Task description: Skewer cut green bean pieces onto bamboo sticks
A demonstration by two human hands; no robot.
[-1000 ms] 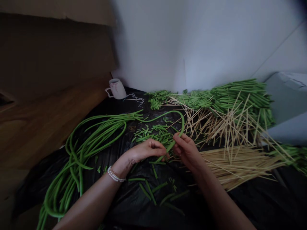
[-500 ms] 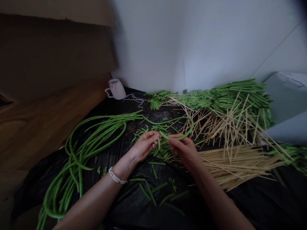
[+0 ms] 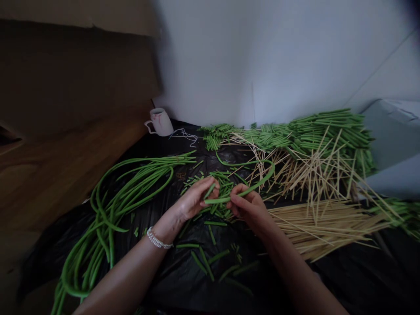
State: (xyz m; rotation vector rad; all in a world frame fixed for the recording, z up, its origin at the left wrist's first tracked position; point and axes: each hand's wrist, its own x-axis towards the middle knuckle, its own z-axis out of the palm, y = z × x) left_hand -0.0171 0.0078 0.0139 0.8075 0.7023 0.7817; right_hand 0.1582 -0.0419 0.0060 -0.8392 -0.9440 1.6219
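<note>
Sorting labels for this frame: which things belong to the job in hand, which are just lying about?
In the work, by the look of it:
long green stem, in the right hand
short green piece, in the left hand
long stems at left
loose short pieces
thin sticks, probably

Apparently lying about:
mug
pale cord

a beaded bracelet (image 3: 158, 242) circles the left wrist, its beads small, round and whitish, with a pearly shine. they sit in close rows, apparently more than one strand side by side; the exact count is too small to tell. the left hand (image 3: 197, 197) and left forearm (image 3: 131, 267) are otherwise bare. the right hand (image 3: 248, 206) and right forearm (image 3: 293, 267) are bare too, the forearm slim and tapering toward the wrist.
</note>
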